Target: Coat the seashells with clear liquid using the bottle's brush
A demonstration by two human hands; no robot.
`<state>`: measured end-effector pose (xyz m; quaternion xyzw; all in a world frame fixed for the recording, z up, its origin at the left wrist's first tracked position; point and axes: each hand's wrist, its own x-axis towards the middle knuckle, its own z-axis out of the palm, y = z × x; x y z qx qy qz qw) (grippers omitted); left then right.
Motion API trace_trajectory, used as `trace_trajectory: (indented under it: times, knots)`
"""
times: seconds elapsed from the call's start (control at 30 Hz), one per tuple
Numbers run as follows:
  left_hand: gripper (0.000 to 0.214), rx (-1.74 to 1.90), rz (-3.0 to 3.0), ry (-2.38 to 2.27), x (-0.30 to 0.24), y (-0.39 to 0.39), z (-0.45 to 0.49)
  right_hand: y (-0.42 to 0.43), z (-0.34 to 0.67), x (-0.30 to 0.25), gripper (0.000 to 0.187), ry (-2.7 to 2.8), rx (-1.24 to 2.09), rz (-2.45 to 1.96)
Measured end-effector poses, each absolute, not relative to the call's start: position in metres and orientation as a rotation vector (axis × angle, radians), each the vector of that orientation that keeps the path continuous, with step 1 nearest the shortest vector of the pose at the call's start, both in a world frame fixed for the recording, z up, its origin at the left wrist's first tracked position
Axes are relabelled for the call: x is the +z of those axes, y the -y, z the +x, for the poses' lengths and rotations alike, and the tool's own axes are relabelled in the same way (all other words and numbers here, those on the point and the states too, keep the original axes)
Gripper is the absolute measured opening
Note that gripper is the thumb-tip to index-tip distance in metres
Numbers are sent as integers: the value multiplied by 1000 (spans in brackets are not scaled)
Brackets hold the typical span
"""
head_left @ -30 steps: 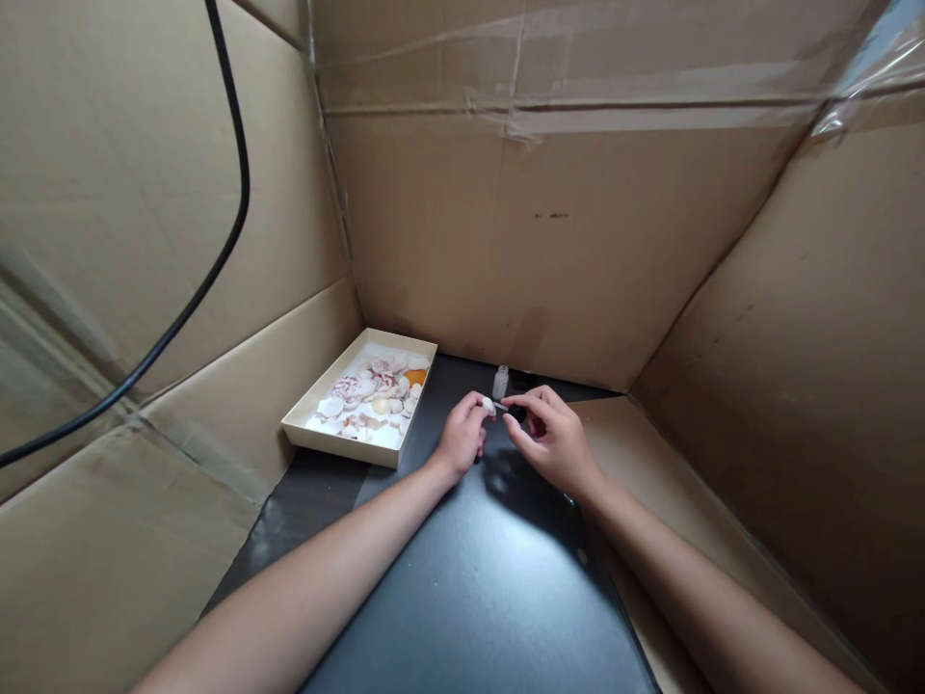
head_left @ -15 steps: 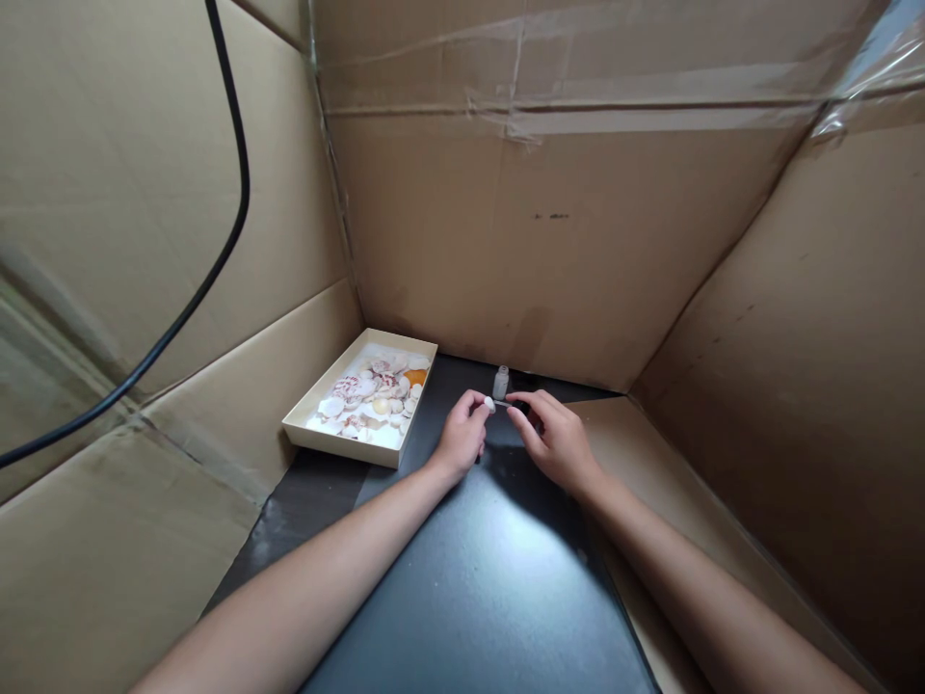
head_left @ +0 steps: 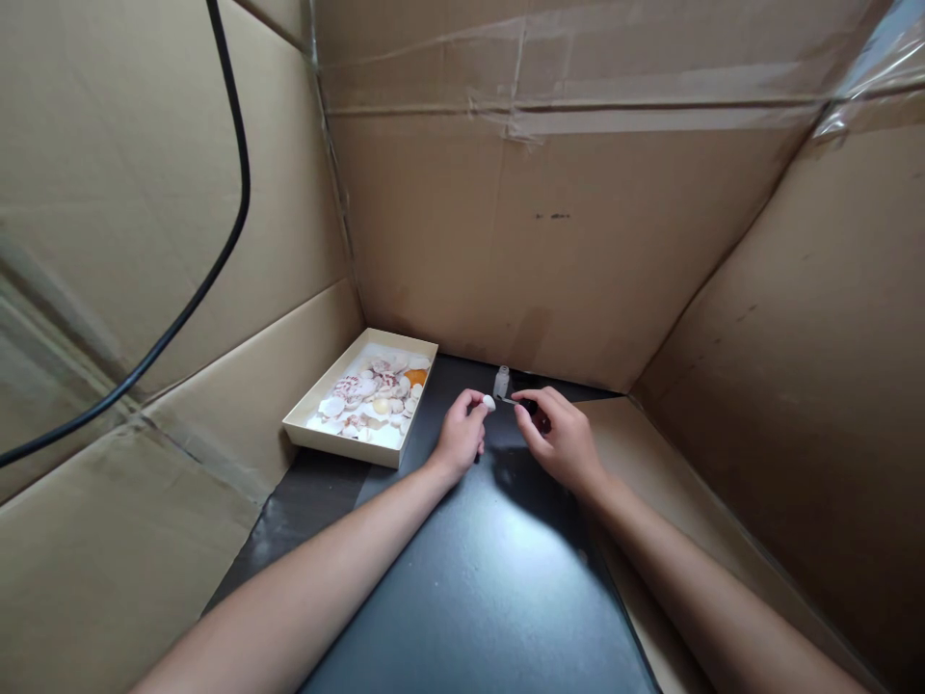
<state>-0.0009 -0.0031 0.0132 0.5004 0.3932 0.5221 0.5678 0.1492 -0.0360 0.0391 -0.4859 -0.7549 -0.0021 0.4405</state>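
Note:
Between the fingertips of my left hand is a small white seashell, its rounded side partly showing. My right hand pinches a thin brush by its far end; the slim stem points left with a dark tip, a small gap away from the shell. My fingers cover the brush's handle. Just behind the brush stands a small uncapped bottle of clear or whitish glass, upright on the dark table.
At the left a shallow cream box holds several seashells, white, reddish and orange. Cardboard walls enclose the back and both sides. A flat cardboard piece lies at the right. A black cable hangs at the upper left.
My right hand has drawn slightly to the right with the brush, so its tip has come away from the shell. My left hand has barely moved.

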Motion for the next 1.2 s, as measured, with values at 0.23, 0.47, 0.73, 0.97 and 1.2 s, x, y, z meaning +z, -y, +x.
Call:
trace_trajectory:
  times: [0.23,0.47,0.73,0.97,1.2]
  knots:
    - [15,1216,1133,-871,14,3,-1,37,147,38,15,1958,10,-1200]
    - [16,1215,1130,-877,15,4,-2,39,147,40,16,1934,55,-1126]
    - [15,1215,1099,-846,16,3,-4,37,148,38,12,1953,28,-1204]
    - [15,1213,1105,-857,15,3,-4,39,147,38,16,1990,81,-1136]
    - [14,1211,1098,-852,15,3,-4,36,150,36,14,1983,34,-1216]
